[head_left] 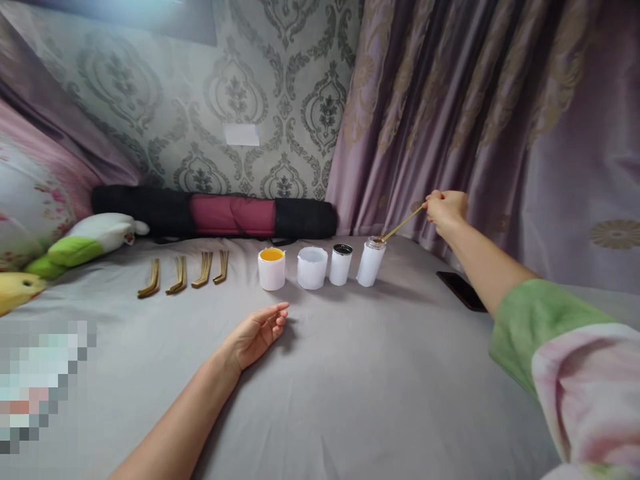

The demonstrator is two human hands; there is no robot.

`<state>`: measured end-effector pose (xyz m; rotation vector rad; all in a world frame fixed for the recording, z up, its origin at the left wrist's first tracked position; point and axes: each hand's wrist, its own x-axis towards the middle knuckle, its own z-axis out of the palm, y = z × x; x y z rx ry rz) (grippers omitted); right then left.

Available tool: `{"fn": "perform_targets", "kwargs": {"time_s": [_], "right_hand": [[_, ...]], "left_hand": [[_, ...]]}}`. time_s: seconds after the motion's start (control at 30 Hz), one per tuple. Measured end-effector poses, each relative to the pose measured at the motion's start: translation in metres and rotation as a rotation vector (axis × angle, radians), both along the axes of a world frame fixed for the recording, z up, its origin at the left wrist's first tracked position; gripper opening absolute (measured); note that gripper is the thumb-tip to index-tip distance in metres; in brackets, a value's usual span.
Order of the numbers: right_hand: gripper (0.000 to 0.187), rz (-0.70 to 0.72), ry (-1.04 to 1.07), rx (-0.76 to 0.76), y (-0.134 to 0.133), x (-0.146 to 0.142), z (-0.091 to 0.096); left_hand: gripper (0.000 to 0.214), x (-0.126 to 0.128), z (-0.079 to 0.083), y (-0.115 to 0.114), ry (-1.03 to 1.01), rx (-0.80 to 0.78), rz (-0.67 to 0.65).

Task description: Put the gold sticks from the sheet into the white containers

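My right hand (pixel 447 208) pinches the upper end of a thin gold-coloured stick (pixel 404 223). The stick slants down to the left, its lower end at the mouth of a tall white-wrapped jar (pixel 371 265), which leans slightly. Left of that jar stands a narrow white container with a dark top (pixel 341 267), then a wider white tub (pixel 313 270) and a white tub with an orange-yellow inside (pixel 271 272). My left hand (pixel 260 335) rests on the grey sheet in front of them, holding nothing, its fingers loosely curled and the forefinger stretched out.
Several bundles of bent gold-coloured sticks (pixel 176 275) lie in a row at the left. A black and maroon rolled bag (pixel 233 215) lies along the wall. A dark phone (pixel 461 291) sits beneath my right forearm. Plush toys (pixel 90 241) are at the far left, and curtains (pixel 450 100) hang behind.
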<state>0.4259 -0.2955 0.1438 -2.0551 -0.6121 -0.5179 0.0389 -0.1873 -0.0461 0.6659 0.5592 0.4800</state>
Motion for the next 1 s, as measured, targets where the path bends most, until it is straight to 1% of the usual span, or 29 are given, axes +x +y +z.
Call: {"fn": "perform_targets", "kwargs": {"time_s": [0.13,0.27,0.37,0.63,0.83,1.0], "right_hand": [[0.032,-0.040,-0.052,0.041,0.007,-0.004,-0.003],[0.028,-0.040,-0.066,0.014,0.010,-0.016,-0.005],[0.027,-0.006,-0.059,-0.025,0.013,-0.020,-0.010],[0.029,0.101,-0.049,-0.104,0.024,-0.020,-0.030],[0.027,0.136,-0.026,-0.145,0.026,-0.028,-0.038],[0.029,0.159,-0.017,-0.179,0.028,-0.029,-0.048]], "left_hand": [[0.022,-0.001,0.000,0.000,-0.003,0.000,0.002],[0.023,0.000,-0.001,0.001,-0.007,0.002,-0.002],[0.022,0.001,-0.001,0.001,-0.004,-0.001,0.004],[0.021,0.002,-0.001,0.001,0.004,-0.012,0.010],[0.020,0.001,0.000,0.000,0.002,-0.010,0.005],[0.020,0.001,0.001,-0.001,0.005,-0.008,0.005]]}}
